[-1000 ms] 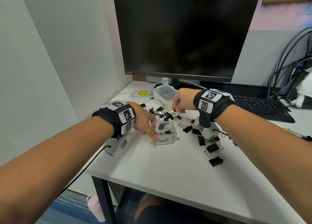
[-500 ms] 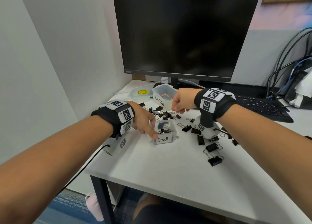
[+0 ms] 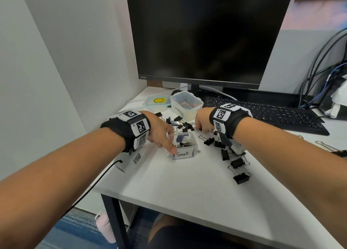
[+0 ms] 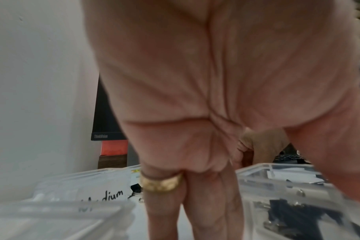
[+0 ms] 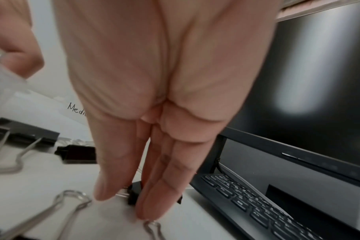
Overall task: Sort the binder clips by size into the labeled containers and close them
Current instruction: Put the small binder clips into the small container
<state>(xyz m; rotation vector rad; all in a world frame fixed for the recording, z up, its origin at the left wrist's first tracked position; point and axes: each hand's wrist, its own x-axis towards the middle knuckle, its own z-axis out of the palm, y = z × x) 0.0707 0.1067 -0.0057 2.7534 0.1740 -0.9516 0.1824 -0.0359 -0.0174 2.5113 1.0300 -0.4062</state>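
Observation:
The clear "Small" container (image 3: 185, 154) stands open with several small black clips inside. My left hand (image 3: 170, 141) holds its left side, thumb on the front corner and fingers behind. The "Large" container (image 3: 185, 106) stands open further back. The "Medium" container (image 4: 105, 195) shows only in the wrist views, next to the left hand. My right hand (image 3: 199, 128) reaches down right of the clip heap (image 3: 185, 124). In the right wrist view, thumb and fingers (image 5: 150, 203) pinch a small black binder clip (image 5: 135, 190) lying on the table.
More clips (image 3: 238, 163) lie scattered right of the "Small" container, and bigger ones (image 3: 336, 152) at the right edge. A lid (image 3: 157, 101) with a yellow sticker lies by the "Large" container. Monitor (image 3: 206, 42), keyboard (image 3: 272, 115) and cables (image 3: 323, 76) fill the back. A wall bounds the left.
My right hand has come down and a little nearer to me, onto a small clip. The left hand has stayed on the "Small" container.

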